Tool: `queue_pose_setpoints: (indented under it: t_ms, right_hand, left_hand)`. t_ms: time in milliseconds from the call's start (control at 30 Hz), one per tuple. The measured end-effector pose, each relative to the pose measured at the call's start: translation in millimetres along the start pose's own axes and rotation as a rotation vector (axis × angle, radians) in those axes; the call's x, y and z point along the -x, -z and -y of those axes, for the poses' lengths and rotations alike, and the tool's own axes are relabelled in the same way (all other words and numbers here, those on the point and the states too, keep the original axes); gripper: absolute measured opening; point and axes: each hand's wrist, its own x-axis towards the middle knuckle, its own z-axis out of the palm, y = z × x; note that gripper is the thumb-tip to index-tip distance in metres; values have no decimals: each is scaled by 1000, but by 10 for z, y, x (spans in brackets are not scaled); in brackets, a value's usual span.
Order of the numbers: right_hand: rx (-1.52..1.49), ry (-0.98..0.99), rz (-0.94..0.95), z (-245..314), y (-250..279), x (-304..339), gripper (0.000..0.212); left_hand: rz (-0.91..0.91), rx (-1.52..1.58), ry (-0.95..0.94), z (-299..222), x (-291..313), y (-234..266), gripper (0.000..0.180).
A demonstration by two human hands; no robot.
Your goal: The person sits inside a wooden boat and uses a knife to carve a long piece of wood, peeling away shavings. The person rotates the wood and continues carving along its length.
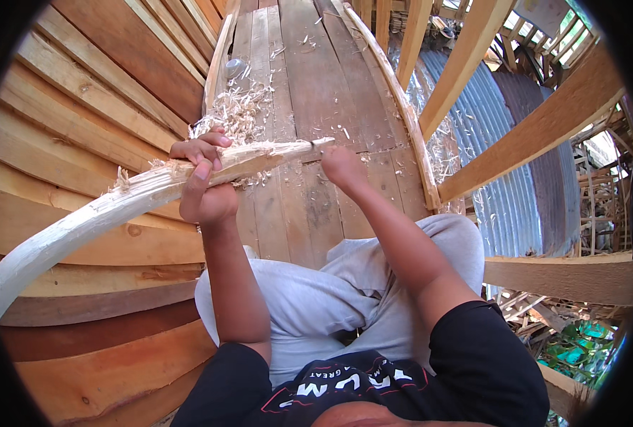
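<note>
A long, pale, peeled wooden pole (81, 224) slants up from the lower left, with a rough, whittled end pointing right. My left hand (206, 181) is closed round it near that end, thumb and fingers on either side. At the narrow tip, my right hand (343, 168) makes a fist. A short dark strip like a knife blade (315, 144) shows between the fist and the wood; its handle is hidden in the hand. Curled wood shavings (242, 114) lie in a pile just beyond my left hand.
I sit cross-legged on a plank floor (309, 78) scattered with chips. A plank wall (81, 149) rises close on my left. Wooden posts (466, 67) and a raised edge board (402, 107) bound the right, with corrugated metal sheets (498, 149) beyond. A small clear container (234, 68) stands ahead.
</note>
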Motion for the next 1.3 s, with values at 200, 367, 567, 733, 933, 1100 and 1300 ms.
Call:
queue_pose_setpoints:
  t_ms: [200, 367, 567, 733, 933, 1100, 1300]
  right_hand:
    - [0, 68, 74, -42, -75, -37, 51]
    - [74, 23, 131, 580, 153, 306, 49]
    - [113, 105, 73, 59, -42, 1, 46]
    - [92, 195, 143, 718, 332, 562, 44]
    - [114, 43, 6, -59, -26, -63, 50]
    - [47, 108, 16, 40, -7, 70, 52]
    - [12, 127, 104, 597, 124, 352, 48]
  left_hand:
    - [-23, 65, 1, -34, -8, 28, 18]
    - [116, 91, 20, -77, 41, 112, 15]
    - [132, 150, 39, -64, -8, 242, 13]
    - [201, 149, 23, -83, -2, 227, 13]
    - [198, 214, 37, -44, 0, 207, 12]
    - [146, 185, 39, -55, 5, 201, 13]
    - [165, 181, 36, -66, 13, 241, 13]
